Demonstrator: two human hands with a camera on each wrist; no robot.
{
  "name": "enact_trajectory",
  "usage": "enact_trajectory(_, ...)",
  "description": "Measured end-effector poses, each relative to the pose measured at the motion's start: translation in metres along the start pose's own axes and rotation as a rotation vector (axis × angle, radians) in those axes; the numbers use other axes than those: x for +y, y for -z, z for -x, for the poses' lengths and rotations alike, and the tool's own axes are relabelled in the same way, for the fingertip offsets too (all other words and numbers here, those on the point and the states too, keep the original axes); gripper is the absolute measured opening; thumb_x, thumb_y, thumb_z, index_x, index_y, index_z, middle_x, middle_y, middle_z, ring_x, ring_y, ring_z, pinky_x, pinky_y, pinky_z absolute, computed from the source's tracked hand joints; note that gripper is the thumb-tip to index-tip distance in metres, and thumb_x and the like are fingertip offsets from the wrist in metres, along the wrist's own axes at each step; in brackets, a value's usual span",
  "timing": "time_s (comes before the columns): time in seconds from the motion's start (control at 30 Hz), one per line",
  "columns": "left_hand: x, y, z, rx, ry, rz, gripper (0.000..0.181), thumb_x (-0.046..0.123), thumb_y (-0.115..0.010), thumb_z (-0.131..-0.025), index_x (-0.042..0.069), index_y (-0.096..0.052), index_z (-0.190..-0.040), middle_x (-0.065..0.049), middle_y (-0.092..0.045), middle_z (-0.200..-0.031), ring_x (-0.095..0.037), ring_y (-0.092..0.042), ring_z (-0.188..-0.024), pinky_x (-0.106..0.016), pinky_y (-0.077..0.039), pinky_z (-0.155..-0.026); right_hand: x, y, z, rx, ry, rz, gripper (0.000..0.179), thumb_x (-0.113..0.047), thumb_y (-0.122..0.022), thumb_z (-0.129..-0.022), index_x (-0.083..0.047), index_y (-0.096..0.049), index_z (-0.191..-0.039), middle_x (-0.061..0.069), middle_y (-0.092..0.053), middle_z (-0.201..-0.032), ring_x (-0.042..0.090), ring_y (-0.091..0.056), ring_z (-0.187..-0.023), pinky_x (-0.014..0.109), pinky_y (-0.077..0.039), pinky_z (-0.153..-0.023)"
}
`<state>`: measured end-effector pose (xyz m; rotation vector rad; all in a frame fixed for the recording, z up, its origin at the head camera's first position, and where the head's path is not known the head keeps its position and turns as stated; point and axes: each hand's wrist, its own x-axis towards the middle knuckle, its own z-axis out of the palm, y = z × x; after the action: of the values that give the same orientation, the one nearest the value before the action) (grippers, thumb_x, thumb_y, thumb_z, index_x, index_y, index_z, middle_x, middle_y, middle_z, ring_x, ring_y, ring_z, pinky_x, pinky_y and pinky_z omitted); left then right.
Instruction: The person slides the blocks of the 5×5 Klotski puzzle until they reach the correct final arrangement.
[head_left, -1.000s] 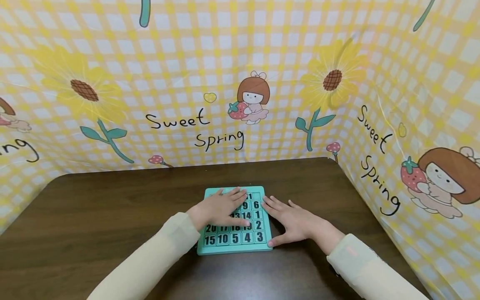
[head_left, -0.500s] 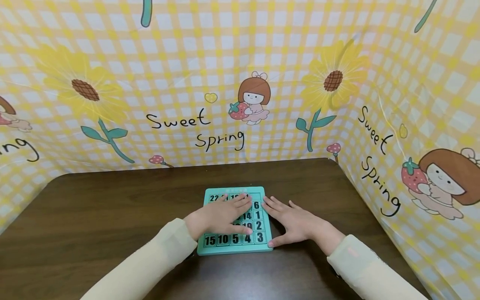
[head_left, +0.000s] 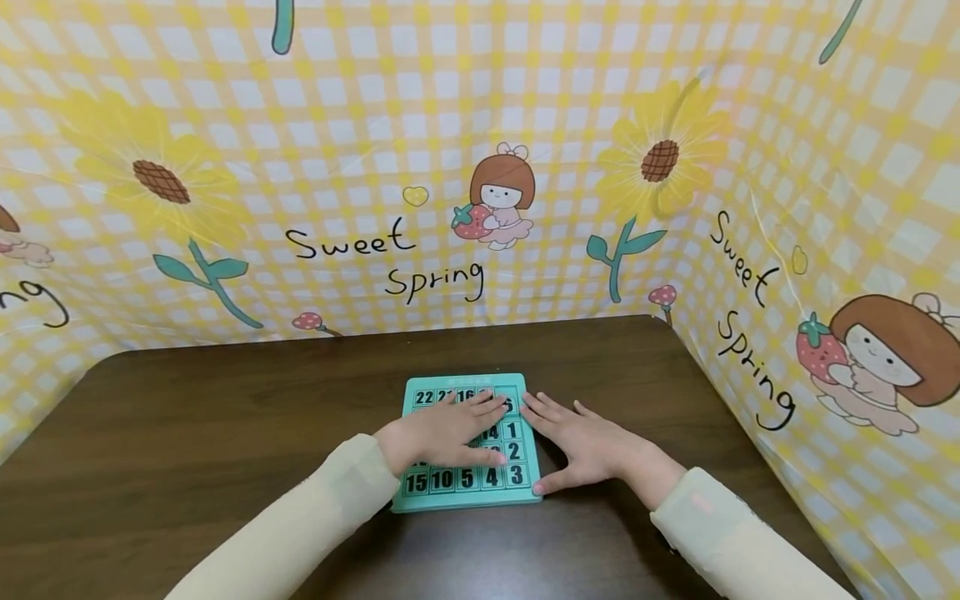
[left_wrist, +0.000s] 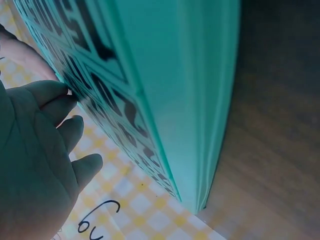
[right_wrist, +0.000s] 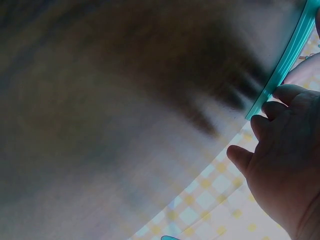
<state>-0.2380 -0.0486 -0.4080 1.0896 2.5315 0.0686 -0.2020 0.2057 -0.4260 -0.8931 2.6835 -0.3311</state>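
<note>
Board (head_left: 467, 489), bottom row 15, 10, 5, 4, 3, "Sweet Spring" cloth (head_left: 360, 175)

On your brown tabletop (head_left: 187, 450), a teal number board (head_left: 467, 481) lies nearer the right edge than the left. Your left hand (head_left: 442, 433) spreads over its tiles; your right hand (head_left: 592, 448) flanks its right side. Checked cloth (head_left: 562, 275) rises behind the tabletop's far edge.

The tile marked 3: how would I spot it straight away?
On the brown table, find the turquoise number board, partly covered by the left hand. The tile marked 3 fills the grid's near right corner. Its neighbours are the 4 on its left and the 2 just beyond.
</note>
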Motion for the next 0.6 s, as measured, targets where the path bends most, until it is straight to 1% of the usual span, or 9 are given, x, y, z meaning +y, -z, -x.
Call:
enact_trajectory(0.2, -0.006, 0.001, -0.007, 0.008, 0.019, 0.024, 0.089, 0.075, -0.035, -0.093, 0.022, -0.014, -0.161, 0.006, -0.007, -0.169, -0.018, -0.002, -0.157, -0.057, -0.007, -0.124, 0.000, -0.002, 0.000, -0.006, 0.000, 0.002, 0.110, -0.078, -0.058, -0.080, -0.018, -0.013, -0.161, 0.000, -0.004, -0.169, 0.024, -0.005, -0.157, 0.067, -0.014, -0.119)
enact_trajectory(0.37, -0.008, 0.007, -0.013, 0.018, 0.035, 0.015, 0.089, 0.076, -0.034, -0.093, 0.022, -0.015, -0.161, 0.005, -0.008, -0.169, -0.018, -0.002, -0.157, -0.056, -0.007, -0.124, 0.000, -0.002, 0.000, 0.004, 0.000, 0.007, 0.110, -0.078, -0.058, -0.080, -0.018, -0.013, -0.161, 0.000, -0.004, -0.169, 0.024, -0.004, -0.157, 0.067, -0.014, -0.119)
enact_trajectory(0.5, -0.006, 0.010, -0.011, 0.023, 0.031, 0.006, 0.088, 0.075, -0.034, -0.094, 0.021, -0.015, -0.161, 0.005, -0.008, -0.169, -0.018, -0.002, -0.157, -0.056, -0.007, -0.125, 0.001, -0.001, 0.000, 0.007, 0.000, 0.010, 0.110, -0.078, -0.058, -0.081, -0.017, -0.013, -0.161, 0.001, -0.004, -0.169, 0.025, -0.004, -0.157, 0.067, -0.014, -0.119)
enact_trajectory(0.6, 0.000, 0.009, -0.006, 0.025, 0.003, -0.002, 0.088, 0.075, -0.034, -0.094, 0.020, -0.015, -0.161, 0.005, -0.008, -0.169, -0.018, -0.002, -0.157, -0.056, -0.007, -0.125, 0.000, 0.000, 0.001, 0.004, -0.003, 0.009, 0.110, -0.078, -0.058, -0.081, -0.018, -0.012, -0.161, 0.000, -0.003, -0.169, 0.025, -0.004, -0.157, 0.067, -0.014, -0.119)
